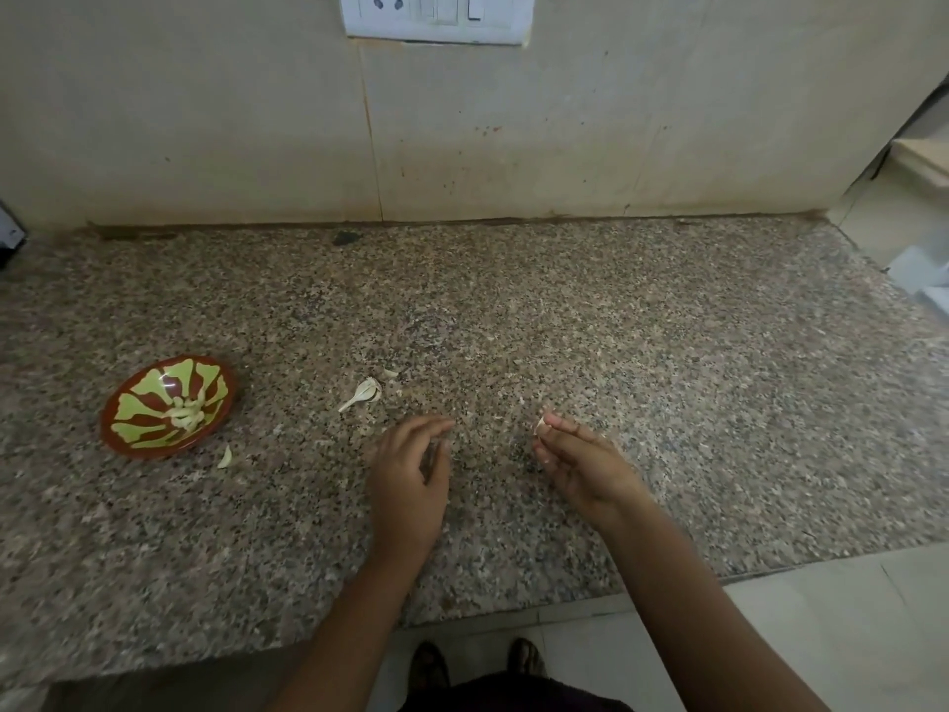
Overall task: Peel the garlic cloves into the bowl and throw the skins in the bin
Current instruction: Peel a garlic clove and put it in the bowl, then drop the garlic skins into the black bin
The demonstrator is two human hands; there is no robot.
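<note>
A red and green patterned bowl (168, 406) stands at the left of the granite counter with several peeled garlic cloves (186, 411) inside. A garlic stem with skin (362, 392) lies at mid-counter, and a small skin scrap (390, 373) lies just behind it. Another loose piece of garlic (225, 457) rests in front of the bowl. My right hand (575, 462) pinches a bit of garlic skin (541, 425) at its fingertips. To its left, my left hand (411, 475) hovers just above the counter with fingers loosely curved, holding nothing I can see.
The speckled granite counter (667, 377) ends at a tiled wall with a switch plate (436, 15). A dark object (7, 238) sits at the far left edge. The counter's right end (883, 269) drops to a pale floor, where my feet (477, 665) show.
</note>
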